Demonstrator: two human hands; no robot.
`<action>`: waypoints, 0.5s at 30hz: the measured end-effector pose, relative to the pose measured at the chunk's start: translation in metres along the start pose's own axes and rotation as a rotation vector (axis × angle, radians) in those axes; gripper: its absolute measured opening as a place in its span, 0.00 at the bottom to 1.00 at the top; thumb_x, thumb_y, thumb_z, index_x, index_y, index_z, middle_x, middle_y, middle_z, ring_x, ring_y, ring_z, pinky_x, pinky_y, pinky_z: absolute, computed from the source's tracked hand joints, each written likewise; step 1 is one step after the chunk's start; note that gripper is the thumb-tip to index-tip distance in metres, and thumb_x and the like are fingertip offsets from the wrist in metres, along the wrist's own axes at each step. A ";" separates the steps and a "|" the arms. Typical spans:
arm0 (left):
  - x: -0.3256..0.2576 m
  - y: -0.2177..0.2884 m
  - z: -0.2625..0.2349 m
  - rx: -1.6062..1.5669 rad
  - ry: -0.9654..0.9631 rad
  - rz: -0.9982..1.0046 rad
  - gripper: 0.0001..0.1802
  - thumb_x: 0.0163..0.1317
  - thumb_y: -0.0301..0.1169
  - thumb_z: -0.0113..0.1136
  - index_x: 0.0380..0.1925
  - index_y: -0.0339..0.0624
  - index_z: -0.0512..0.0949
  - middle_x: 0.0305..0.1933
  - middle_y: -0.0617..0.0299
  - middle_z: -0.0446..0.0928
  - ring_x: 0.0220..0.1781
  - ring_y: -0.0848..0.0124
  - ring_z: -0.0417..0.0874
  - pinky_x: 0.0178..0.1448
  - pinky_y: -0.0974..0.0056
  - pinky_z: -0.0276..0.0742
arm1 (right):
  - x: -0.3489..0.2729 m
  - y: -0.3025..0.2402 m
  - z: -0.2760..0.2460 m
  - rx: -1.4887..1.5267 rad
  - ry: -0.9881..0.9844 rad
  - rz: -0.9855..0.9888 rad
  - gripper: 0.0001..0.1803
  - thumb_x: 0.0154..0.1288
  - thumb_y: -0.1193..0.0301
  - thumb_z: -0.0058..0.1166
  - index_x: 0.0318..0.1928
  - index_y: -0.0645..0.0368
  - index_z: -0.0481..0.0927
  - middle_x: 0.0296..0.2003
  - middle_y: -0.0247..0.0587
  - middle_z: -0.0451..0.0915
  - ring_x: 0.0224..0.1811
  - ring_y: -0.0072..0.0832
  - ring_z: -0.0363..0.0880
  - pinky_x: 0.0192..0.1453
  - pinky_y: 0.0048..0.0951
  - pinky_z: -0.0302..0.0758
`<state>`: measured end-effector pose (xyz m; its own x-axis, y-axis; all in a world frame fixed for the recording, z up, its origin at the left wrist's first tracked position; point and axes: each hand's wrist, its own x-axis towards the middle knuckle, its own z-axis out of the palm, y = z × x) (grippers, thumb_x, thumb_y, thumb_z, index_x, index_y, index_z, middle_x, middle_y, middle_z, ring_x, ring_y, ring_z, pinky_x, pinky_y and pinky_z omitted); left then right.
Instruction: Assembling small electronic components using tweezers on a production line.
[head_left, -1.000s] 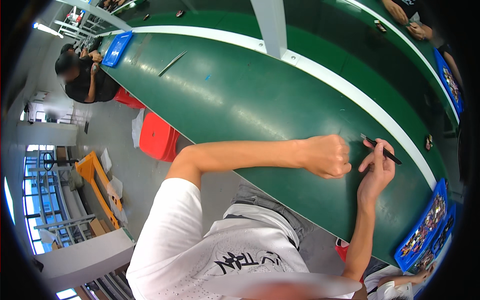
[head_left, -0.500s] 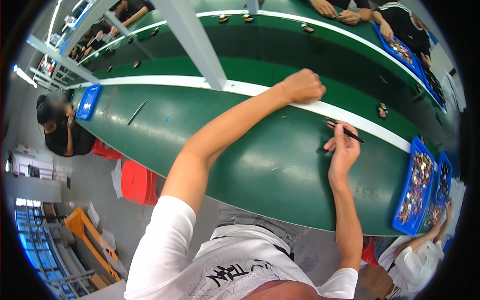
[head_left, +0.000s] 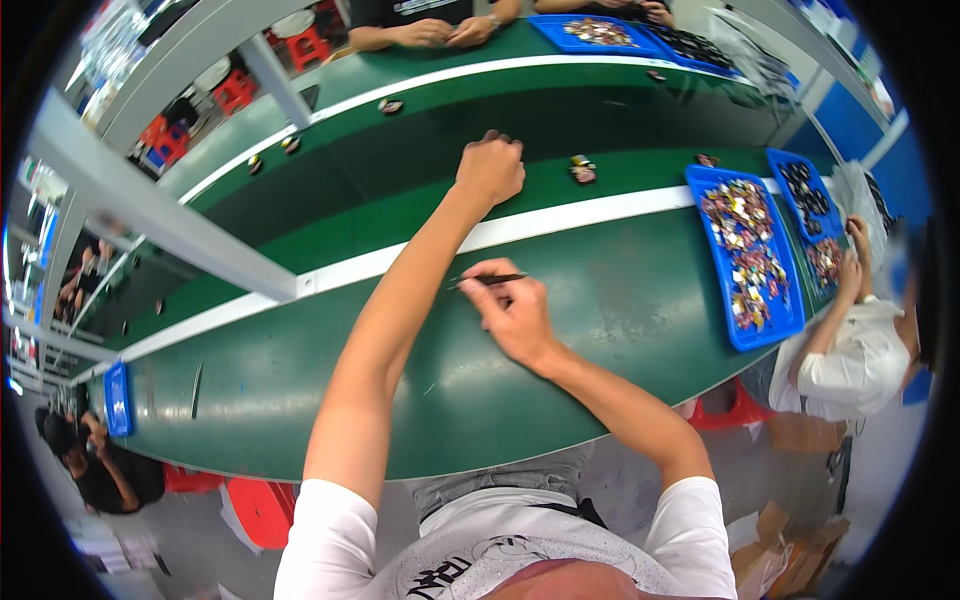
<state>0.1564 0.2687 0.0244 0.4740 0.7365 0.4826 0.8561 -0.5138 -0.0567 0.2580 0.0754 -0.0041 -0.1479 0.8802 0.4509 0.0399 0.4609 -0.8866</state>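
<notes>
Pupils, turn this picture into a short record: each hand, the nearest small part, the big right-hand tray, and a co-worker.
Left hand: beyond the white rail, fingers curled; contents hidden
Right hand: over the green table, holding a slim black tool
Nearest small part: beyond the rail, right of the left hand
Blue tray: filled with many small colourful parts
Co-worker: at the right, wearing white

Grey floor [head_left: 622, 485], red stools [head_left: 262, 512], blue wall panel [head_left: 835, 125], pale metal post [head_left: 165, 205]
</notes>
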 end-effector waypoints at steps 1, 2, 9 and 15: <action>0.008 0.012 0.001 -0.058 -0.003 -0.052 0.11 0.59 0.34 0.62 0.37 0.40 0.83 0.41 0.53 0.85 0.48 0.55 0.85 0.49 0.51 0.84 | -0.001 -0.001 -0.002 -0.022 0.005 -0.054 0.08 0.68 0.72 0.64 0.42 0.64 0.84 0.29 0.42 0.87 0.18 0.20 0.77 0.26 0.26 0.73; 0.017 0.023 0.002 -0.117 -0.010 -0.105 0.14 0.59 0.35 0.63 0.42 0.40 0.84 0.46 0.53 0.84 0.50 0.54 0.85 0.52 0.50 0.84 | -0.003 -0.002 -0.005 -0.048 0.002 -0.009 0.08 0.67 0.72 0.65 0.42 0.63 0.84 0.29 0.40 0.87 0.17 0.21 0.76 0.26 0.27 0.74; 0.037 0.032 0.023 -0.407 -0.120 -0.275 0.20 0.59 0.39 0.65 0.51 0.46 0.85 0.48 0.52 0.83 0.52 0.52 0.85 0.59 0.50 0.81 | -0.002 -0.006 0.003 0.008 -0.010 -0.010 0.08 0.68 0.72 0.64 0.42 0.64 0.84 0.27 0.40 0.86 0.15 0.23 0.73 0.24 0.28 0.70; 0.046 0.055 0.024 -0.529 -0.156 -0.376 0.20 0.55 0.48 0.72 0.34 0.41 0.84 0.40 0.51 0.84 0.46 0.56 0.87 0.50 0.53 0.82 | 0.000 -0.013 -0.004 0.027 0.006 0.133 0.09 0.70 0.71 0.63 0.41 0.67 0.82 0.18 0.34 0.76 0.15 0.19 0.67 0.23 0.26 0.64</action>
<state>0.2303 0.2852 0.0223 0.2213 0.9421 0.2518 0.7709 -0.3272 0.5465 0.2611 0.0697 0.0073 -0.1375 0.9340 0.3298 0.0316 0.3370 -0.9410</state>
